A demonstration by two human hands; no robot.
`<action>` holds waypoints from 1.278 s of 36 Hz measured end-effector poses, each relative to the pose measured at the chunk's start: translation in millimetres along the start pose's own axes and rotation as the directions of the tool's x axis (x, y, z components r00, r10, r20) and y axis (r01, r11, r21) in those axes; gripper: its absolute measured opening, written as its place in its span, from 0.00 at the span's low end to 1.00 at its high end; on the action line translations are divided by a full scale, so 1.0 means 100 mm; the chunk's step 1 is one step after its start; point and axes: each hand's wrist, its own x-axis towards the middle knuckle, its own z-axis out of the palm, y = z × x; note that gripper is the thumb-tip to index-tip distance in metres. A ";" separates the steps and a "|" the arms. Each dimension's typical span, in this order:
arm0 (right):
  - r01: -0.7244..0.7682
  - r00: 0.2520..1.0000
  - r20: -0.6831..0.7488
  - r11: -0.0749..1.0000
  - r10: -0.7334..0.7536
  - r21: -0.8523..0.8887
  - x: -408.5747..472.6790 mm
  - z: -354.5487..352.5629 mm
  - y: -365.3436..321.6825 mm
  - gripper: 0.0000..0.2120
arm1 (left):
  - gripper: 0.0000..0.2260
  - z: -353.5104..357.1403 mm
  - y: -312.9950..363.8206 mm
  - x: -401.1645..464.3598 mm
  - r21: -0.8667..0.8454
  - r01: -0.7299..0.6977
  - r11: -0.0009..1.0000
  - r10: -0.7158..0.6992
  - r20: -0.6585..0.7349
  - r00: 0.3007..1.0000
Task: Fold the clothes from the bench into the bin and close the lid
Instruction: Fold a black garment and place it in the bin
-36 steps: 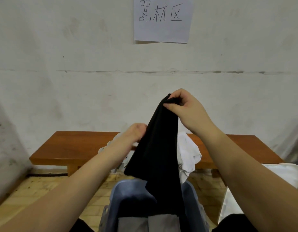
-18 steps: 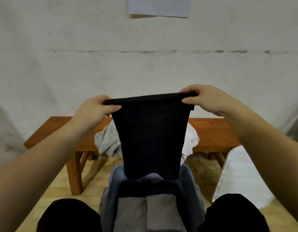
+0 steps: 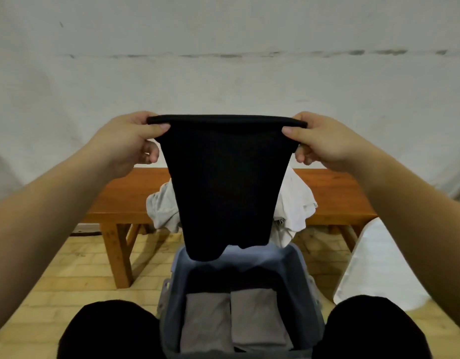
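A black garment (image 3: pixel 226 187) hangs stretched flat in front of me, its top edge held taut. My left hand (image 3: pixel 128 141) pinches its left top corner and my right hand (image 3: pixel 319 138) pinches its right top corner. Its lower end dangles just above the open blue-grey bin (image 3: pixel 298 265) between my knees. Two folded grey pieces (image 3: pixel 234 322) lie side by side on the bin's floor. Behind the garment, a heap of white and light grey clothes (image 3: pixel 296 203) sits on the wooden bench (image 3: pixel 120 200), partly hidden.
The bench stands against a pale wall (image 3: pixel 223 73), over a yellowish brick floor (image 3: pixel 76 268). A white lid-like panel (image 3: pixel 376 265) leans at the right of the bin. My dark-clad knees (image 3: pixel 107 330) flank the bin.
The garment went from hanging bunched in my right hand to being spread wide between both hands. My hands have drawn further apart and my view has tipped downward.
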 end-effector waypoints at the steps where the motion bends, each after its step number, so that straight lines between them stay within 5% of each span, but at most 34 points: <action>1: 0.007 1.000 -0.006 1.000 -0.007 0.016 0.06 0.02 -0.01 0.04 | 0.04 -0.03 -0.01 0.04 -0.008 0.008 1.000 -0.008 0.006 1.000; 24: -0.162 0.984 -0.052 0.972 0.173 0.171 2.32 0.84 0.87 0.03 | 0.12 -0.38 -1.07 1.91 -0.043 0.195 0.980 -0.199 -0.186 0.962; 36: -0.157 0.983 -0.087 0.986 0.161 0.057 1.01 1.44 1.84 0.12 | 0.10 -0.06 -1.96 0.53 0.141 0.212 0.967 -0.198 -0.107 0.974; 46: -0.175 0.977 -0.136 0.981 0.162 -0.088 0.49 1.92 2.58 0.18 | 0.08 0.19 -2.80 0.04 0.351 0.318 0.881 -0.264 -0.194 0.945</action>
